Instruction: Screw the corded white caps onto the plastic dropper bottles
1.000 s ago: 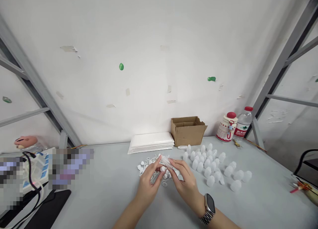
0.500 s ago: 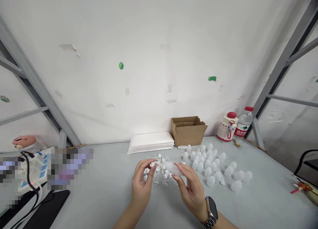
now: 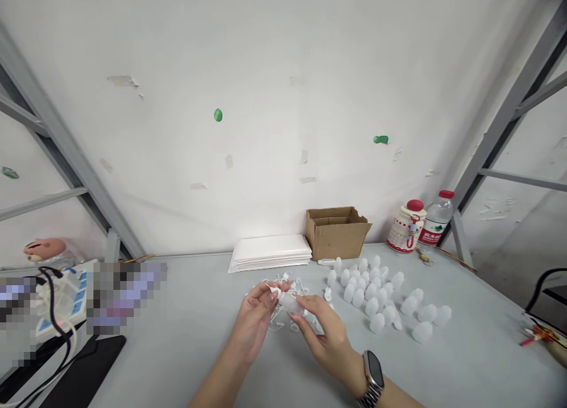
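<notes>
Just above the table's middle, my right hand (image 3: 330,334) pinches a small translucent white bottle (image 3: 290,303) between thumb and fingers. My left hand (image 3: 253,320) closes on a small white cap (image 3: 275,291) at the bottle's left end; cap and bottle meet there, though the fingers partly hide the contact. Beneath both hands lies a pile of white caps with thin curled straps (image 3: 277,325), mostly covered by the fingers. To the right stand and lie several similar frosted bottles (image 3: 371,306). One loose cap (image 3: 328,294) sits between the pile and these bottles.
Against the wall are a stack of white envelopes (image 3: 270,253) and an open cardboard box (image 3: 339,240). A cream jar with a red lid (image 3: 405,226) and a water bottle (image 3: 436,219) stand at back right. On the left are a power strip (image 3: 66,307) and a black pad (image 3: 84,369).
My hands have come together: the bottle moved left to meet the cap in my left hand. A loose cap now shows right of the pile.
</notes>
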A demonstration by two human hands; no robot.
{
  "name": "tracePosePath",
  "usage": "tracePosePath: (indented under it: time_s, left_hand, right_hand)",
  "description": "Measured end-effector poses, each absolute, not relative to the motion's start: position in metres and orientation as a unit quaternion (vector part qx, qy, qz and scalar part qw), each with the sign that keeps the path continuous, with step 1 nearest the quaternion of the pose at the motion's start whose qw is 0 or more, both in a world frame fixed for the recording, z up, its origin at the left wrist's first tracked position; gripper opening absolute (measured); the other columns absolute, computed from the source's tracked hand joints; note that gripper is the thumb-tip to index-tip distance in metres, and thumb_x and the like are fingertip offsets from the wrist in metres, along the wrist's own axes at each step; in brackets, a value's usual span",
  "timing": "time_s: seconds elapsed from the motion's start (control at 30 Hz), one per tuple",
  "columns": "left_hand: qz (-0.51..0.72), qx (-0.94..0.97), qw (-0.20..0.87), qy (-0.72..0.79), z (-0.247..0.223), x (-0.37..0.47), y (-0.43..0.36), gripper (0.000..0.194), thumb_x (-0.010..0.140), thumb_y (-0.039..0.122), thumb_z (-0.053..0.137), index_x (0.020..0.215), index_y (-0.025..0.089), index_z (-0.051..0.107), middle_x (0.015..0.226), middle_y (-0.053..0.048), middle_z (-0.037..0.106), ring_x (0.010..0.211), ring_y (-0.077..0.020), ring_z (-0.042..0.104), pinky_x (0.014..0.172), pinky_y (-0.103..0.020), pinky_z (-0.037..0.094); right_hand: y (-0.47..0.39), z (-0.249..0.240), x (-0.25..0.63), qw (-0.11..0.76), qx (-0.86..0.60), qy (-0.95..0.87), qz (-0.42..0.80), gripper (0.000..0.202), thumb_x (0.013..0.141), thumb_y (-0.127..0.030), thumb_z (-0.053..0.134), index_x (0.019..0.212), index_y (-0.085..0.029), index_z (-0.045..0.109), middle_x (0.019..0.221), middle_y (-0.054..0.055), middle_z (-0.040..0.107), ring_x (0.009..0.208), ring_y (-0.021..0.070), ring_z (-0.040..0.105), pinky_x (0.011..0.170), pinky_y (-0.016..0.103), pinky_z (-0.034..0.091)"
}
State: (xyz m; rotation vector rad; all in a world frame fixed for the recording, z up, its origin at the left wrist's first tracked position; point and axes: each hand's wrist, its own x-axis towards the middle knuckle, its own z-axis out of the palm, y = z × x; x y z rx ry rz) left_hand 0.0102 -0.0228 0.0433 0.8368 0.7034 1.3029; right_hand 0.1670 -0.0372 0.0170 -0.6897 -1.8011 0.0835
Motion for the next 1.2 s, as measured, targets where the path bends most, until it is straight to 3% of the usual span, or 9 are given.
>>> tracePosePath:
  time_s: [0.2, 0.3, 0.4, 0.5, 0.57, 0.8, 0.9, 1.03, 1.2]
  left_hand:
    - [0.579, 0.361, 0.653, 0.329, 0.042, 0.01, -0.022, 0.022, 0.062, 0.034, 0.076, 0.075, 0.018, 0.069, 0.085, -0.006, 0.072, 0.088, -0.0205, 0.063, 0.081, -0.032, 0.045]
    - [0.59, 0.356, 0.637, 0.346, 0.039, 0.009, -0.019, 0.023, 0.058, 0.035, 0.078, 0.071, 0.017, 0.07, 0.081, -0.006, 0.071, 0.082, -0.0192, 0.063, 0.076, -0.03, 0.046]
    - [0.595, 0.367, 0.614, 0.367, 0.037, 0.009, -0.016, 0.025, 0.056, 0.036, 0.079, 0.07, 0.017, 0.071, 0.08, -0.006, 0.071, 0.085, -0.0206, 0.062, 0.078, -0.031, 0.045]
    - [0.586, 0.396, 0.593, 0.385, 0.036, 0.008, -0.015, 0.025, 0.06, 0.036, 0.076, 0.074, 0.016, 0.071, 0.085, -0.008, 0.071, 0.088, -0.0217, 0.061, 0.08, -0.031, 0.044]
    - [0.579, 0.413, 0.587, 0.387, 0.034, 0.009, -0.015, 0.024, 0.064, 0.036, 0.073, 0.077, 0.016, 0.07, 0.088, -0.008, 0.07, 0.087, -0.0212, 0.06, 0.079, -0.03, 0.044]
    - [0.573, 0.409, 0.589, 0.397, 0.028, 0.011, -0.012, 0.023, 0.067, 0.036, 0.071, 0.078, 0.016, 0.07, 0.089, -0.008, 0.07, 0.089, -0.0209, 0.06, 0.079, -0.029, 0.043]
    - [0.566, 0.41, 0.602, 0.385, 0.028, 0.011, -0.011, 0.025, 0.064, 0.036, 0.073, 0.077, 0.016, 0.07, 0.089, -0.008, 0.07, 0.091, -0.0222, 0.059, 0.08, -0.029, 0.043]
    - [0.554, 0.434, 0.608, 0.369, 0.03, 0.01, -0.012, 0.023, 0.067, 0.035, 0.071, 0.08, 0.016, 0.07, 0.089, -0.008, 0.071, 0.089, -0.0206, 0.06, 0.081, -0.029, 0.042]
    - [0.57, 0.423, 0.582, 0.397, 0.03, 0.011, -0.013, 0.022, 0.067, 0.035, 0.071, 0.079, 0.016, 0.069, 0.088, -0.008, 0.071, 0.085, -0.0202, 0.061, 0.077, -0.029, 0.044]
  right_hand:
    - [-0.038, 0.017, 0.165, 0.572, -0.304, -0.761, 0.041, 0.03, 0.083, -0.013, 0.055, 0.112, -0.02, 0.054, 0.089, 0.008, 0.068, 0.083, 0.0194, 0.064, 0.072, 0.031, 0.055]
    - [-0.037, 0.015, 0.162, 0.593, -0.324, -0.73, 0.107, 0.022, 0.082, -0.017, 0.058, 0.104, -0.02, 0.059, 0.088, 0.008, 0.068, 0.082, 0.0195, 0.064, 0.073, 0.031, 0.054]
    - [-0.034, 0.015, 0.157, 0.585, -0.359, -0.639, 0.349, 0.018, 0.081, -0.033, 0.06, 0.09, -0.018, 0.063, 0.074, 0.006, 0.068, 0.066, 0.0175, 0.064, 0.062, 0.03, 0.053]
    - [-0.03, 0.019, 0.154, 0.489, -0.324, -0.483, 0.65, 0.037, 0.075, -0.05, 0.06, 0.074, -0.013, 0.064, 0.058, 0.003, 0.063, 0.048, 0.0115, 0.056, 0.051, 0.025, 0.047]
    - [-0.028, 0.021, 0.152, 0.444, -0.306, -0.4, 0.742, 0.042, 0.069, -0.054, 0.065, 0.067, -0.011, 0.062, 0.055, 0.002, 0.061, 0.044, 0.0083, 0.053, 0.048, 0.021, 0.043]
    - [-0.024, 0.019, 0.151, 0.495, -0.368, -0.406, 0.674, 0.041, 0.054, -0.044, 0.08, 0.074, -0.016, 0.059, 0.055, -0.001, 0.065, 0.045, 0.0097, 0.054, 0.05, 0.022, 0.039]
    - [-0.024, 0.019, 0.153, 0.47, -0.325, -0.384, 0.725, 0.035, 0.06, -0.041, 0.078, 0.066, -0.013, 0.058, 0.052, -0.001, 0.063, 0.041, 0.0067, 0.049, 0.047, 0.02, 0.035]
    - [-0.026, 0.022, 0.155, 0.39, -0.239, -0.315, 0.831, 0.041, 0.068, -0.05, 0.068, 0.069, -0.01, 0.062, 0.04, -0.004, 0.053, 0.033, 0.0042, 0.037, 0.042, 0.021, 0.031]
    - [-0.026, 0.026, 0.154, 0.447, -0.317, -0.355, 0.757, 0.039, 0.063, -0.048, 0.073, 0.073, -0.012, 0.061, 0.056, 0.002, 0.065, 0.043, 0.0074, 0.05, 0.05, 0.021, 0.036]
